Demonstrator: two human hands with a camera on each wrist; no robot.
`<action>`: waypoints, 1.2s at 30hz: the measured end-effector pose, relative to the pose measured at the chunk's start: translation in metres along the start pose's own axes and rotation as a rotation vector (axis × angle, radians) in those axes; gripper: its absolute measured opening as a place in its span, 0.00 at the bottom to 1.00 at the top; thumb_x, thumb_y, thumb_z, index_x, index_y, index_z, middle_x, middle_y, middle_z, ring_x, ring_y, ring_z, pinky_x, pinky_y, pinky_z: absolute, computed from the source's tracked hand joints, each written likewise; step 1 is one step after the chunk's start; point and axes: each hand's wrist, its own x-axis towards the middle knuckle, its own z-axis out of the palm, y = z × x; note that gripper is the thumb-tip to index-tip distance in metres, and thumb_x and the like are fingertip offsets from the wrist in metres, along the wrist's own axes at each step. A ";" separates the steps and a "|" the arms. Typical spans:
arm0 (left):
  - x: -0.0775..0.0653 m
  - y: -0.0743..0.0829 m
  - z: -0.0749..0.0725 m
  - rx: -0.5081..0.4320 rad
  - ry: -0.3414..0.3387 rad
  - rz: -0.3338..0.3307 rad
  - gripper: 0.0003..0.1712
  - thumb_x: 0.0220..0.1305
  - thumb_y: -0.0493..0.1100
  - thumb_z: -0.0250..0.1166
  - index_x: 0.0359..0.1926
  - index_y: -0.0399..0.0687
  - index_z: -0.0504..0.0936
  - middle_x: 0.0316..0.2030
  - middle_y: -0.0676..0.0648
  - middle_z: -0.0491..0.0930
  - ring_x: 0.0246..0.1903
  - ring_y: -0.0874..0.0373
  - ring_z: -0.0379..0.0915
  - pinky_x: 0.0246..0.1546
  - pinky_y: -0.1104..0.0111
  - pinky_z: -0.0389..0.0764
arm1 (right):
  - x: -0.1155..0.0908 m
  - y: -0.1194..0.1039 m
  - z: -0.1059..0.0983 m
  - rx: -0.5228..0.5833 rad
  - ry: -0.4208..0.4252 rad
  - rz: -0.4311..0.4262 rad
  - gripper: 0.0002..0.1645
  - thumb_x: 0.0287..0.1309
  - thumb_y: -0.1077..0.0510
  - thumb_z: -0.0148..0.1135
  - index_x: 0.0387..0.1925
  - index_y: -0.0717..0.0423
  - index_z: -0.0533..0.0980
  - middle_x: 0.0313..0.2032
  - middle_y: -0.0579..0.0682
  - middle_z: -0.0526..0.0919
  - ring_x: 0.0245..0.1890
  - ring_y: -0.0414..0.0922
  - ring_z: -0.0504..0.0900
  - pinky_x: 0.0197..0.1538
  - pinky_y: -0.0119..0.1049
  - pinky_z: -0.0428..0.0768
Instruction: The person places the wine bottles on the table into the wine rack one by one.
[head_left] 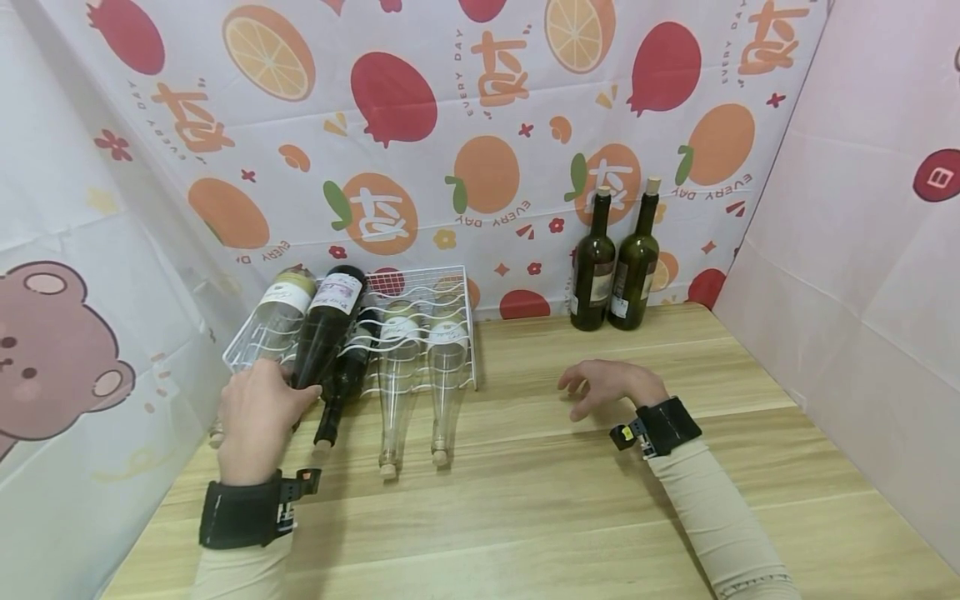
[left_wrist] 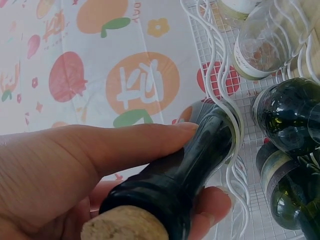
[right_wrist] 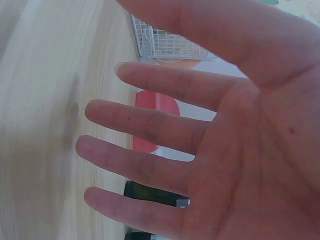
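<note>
My left hand point(head_left: 258, 417) grips a dark wine bottle point(head_left: 322, 329) by its neck, at the left part of a white wire rack point(head_left: 471, 333). The bottle leans base-up and away from me over the rack. In the left wrist view its cork point(left_wrist: 125, 225) points toward the camera, with the thumb along the neck. Another dark bottle point(head_left: 347, 371) lies in the rack beside it, neck toward me. A clear bottle point(head_left: 277, 308) lies to the left, partly behind the hand. My right hand point(head_left: 611, 383) hovers over the table, fingers spread and holding nothing.
Two clear corked bottles point(head_left: 399, 354) lie at the rack's right side, necks over the wooden table point(head_left: 525, 500). Two green bottles point(head_left: 592, 279) stand upright at the back right. A printed curtain point(head_left: 480, 233) hangs behind, with more sheets at both sides.
</note>
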 end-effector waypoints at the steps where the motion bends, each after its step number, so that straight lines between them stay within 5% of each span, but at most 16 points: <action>1: 0.000 0.000 0.000 0.000 0.003 0.003 0.20 0.51 0.50 0.77 0.18 0.38 0.81 0.23 0.35 0.80 0.24 0.40 0.73 0.23 0.59 0.63 | 0.000 0.000 0.000 -0.002 0.001 0.000 0.38 0.57 0.50 0.76 0.67 0.56 0.74 0.64 0.58 0.81 0.63 0.56 0.80 0.66 0.52 0.77; 11: -0.003 0.001 0.000 0.006 0.000 0.012 0.21 0.51 0.51 0.78 0.26 0.35 0.86 0.28 0.31 0.82 0.27 0.37 0.75 0.24 0.58 0.64 | 0.000 0.000 0.001 0.001 -0.003 -0.001 0.39 0.57 0.49 0.77 0.67 0.56 0.74 0.64 0.58 0.81 0.64 0.56 0.79 0.68 0.54 0.75; 23: -0.003 0.002 0.000 0.023 -0.088 -0.013 0.28 0.58 0.55 0.74 0.31 0.34 0.76 0.28 0.33 0.77 0.29 0.36 0.75 0.23 0.54 0.69 | -0.001 0.003 0.000 0.014 0.002 -0.007 0.38 0.58 0.50 0.76 0.66 0.58 0.74 0.64 0.60 0.80 0.64 0.58 0.79 0.67 0.54 0.75; 26: -0.002 0.007 0.001 0.016 -0.054 0.053 0.29 0.59 0.53 0.74 0.42 0.29 0.77 0.35 0.27 0.80 0.35 0.30 0.77 0.28 0.48 0.72 | -0.002 0.004 -0.001 0.004 0.016 -0.006 0.38 0.58 0.50 0.75 0.67 0.59 0.74 0.63 0.61 0.81 0.64 0.58 0.79 0.67 0.54 0.76; 30: -0.002 0.020 -0.003 -0.019 -0.013 0.192 0.34 0.61 0.47 0.73 0.59 0.27 0.76 0.52 0.22 0.79 0.51 0.24 0.76 0.46 0.37 0.76 | -0.004 0.005 -0.004 -0.020 0.045 -0.006 0.39 0.59 0.49 0.74 0.68 0.60 0.73 0.63 0.62 0.81 0.64 0.58 0.79 0.67 0.55 0.76; 36: -0.009 0.045 -0.008 -0.046 -0.129 0.342 0.40 0.61 0.47 0.75 0.68 0.30 0.72 0.62 0.23 0.74 0.62 0.25 0.71 0.61 0.35 0.72 | -0.005 0.010 -0.007 -0.022 0.104 -0.002 0.39 0.61 0.50 0.73 0.68 0.62 0.72 0.63 0.65 0.80 0.64 0.61 0.79 0.66 0.55 0.77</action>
